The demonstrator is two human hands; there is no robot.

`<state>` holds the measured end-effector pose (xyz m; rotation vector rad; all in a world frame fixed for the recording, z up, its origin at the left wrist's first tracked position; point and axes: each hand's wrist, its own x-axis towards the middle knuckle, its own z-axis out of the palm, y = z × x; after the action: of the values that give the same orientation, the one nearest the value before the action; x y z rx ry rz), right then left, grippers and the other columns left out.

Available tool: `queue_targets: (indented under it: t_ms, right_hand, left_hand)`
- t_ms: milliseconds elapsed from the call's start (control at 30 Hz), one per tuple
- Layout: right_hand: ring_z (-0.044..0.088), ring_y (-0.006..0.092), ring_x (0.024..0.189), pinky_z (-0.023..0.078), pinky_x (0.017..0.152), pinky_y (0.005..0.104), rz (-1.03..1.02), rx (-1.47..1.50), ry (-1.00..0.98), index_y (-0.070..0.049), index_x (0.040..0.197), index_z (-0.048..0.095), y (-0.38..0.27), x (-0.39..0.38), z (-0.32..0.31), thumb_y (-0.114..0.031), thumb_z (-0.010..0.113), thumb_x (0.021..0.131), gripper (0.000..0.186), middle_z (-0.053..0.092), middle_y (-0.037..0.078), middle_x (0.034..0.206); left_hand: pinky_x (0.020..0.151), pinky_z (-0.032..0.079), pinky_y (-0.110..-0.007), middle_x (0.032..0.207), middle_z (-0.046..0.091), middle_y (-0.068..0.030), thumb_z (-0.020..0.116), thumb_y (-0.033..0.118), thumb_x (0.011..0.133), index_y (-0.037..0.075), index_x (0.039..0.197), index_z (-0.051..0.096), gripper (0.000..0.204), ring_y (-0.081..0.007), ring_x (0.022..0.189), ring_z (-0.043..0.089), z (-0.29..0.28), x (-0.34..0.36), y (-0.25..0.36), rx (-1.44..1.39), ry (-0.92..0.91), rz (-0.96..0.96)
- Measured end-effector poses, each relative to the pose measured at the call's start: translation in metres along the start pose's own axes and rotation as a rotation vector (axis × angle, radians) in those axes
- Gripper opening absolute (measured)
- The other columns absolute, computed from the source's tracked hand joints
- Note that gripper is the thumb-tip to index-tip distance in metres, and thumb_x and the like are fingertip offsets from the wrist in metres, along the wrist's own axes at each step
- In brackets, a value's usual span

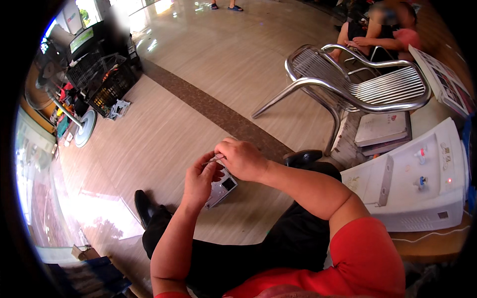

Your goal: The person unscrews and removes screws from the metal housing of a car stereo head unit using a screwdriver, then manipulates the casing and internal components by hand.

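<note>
Both of my hands meet in front of me, over the floor between my feet. A thin, dark, rod-like piece [212, 161] runs between my fingertips; it is too small to name. My left hand [197, 180] pinches one end between thumb and fingers. At the other end my right hand [243, 160] is closed on it, its fingertips partly hidden behind the knuckles. Just below the hands sits a small silvery metal box [216, 197] with a dark square on its face. My hands and right forearm cover part of it.
A steel-tube chair [377, 93] stands at the right, near thick books [381, 128] and a white water dispenser [417, 184]. Black plastic crates [107, 92] and a standing fan's base [86, 128] are at the left. A person [392, 42] sits behind the chair; another's slippered feet [235, 8] show at the top.
</note>
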<state>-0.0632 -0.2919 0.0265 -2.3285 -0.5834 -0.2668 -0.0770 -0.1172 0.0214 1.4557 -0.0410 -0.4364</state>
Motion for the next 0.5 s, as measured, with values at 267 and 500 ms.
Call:
queue_targets:
  t_ms: [267,500]
  right_hand:
    - [0.064,0.0349,0.086,0.051,0.071,0.0442,0.015,0.011,0.000,-0.005,0.093,0.058,0.0020,-0.0005,0.0003,-0.008,0.064,0.085,0.010,0.064,0.013,0.092]
    - [0.064,0.0363,0.083,0.052,0.069,0.0453,0.011,0.004,0.023,-0.005,0.090,0.058,0.0030,0.0014,0.0001,-0.008,0.062,0.086,0.007,0.063,0.014,0.091]
  left_hand:
    - [0.072,0.053,-0.027,0.096,0.067,-0.0077,0.049,0.016,0.103,-0.001,0.133,0.054,0.035,-0.0133,0.080,0.064,-0.0021,-0.0007,-0.0012,0.013,-0.038,-0.010]
    - [0.075,0.054,-0.028,0.097,0.065,-0.0074,0.048,0.021,0.103,0.001,0.135,0.052,0.038,-0.0149,0.083,0.065,-0.0044,-0.0054,0.0035,0.064,-0.067,-0.002]
